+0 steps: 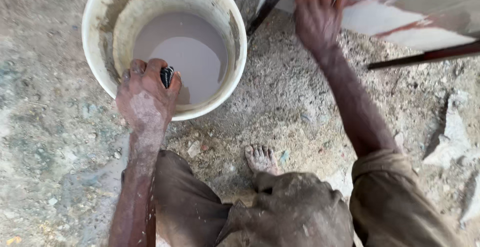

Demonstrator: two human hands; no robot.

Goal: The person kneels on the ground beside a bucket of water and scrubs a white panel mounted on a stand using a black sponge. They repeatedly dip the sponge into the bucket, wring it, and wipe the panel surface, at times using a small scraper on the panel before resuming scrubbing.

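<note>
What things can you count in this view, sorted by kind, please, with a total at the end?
Buckets: 1, the white bucket of cloudy water.
Hands: 2, the left hand gripping a dark ribbed object at the rim, the right hand on a pale panel.
Dark ribbed objects: 1.
Pale panels: 1.
Bare feet: 1, the foot.
Total: 6.
</note>
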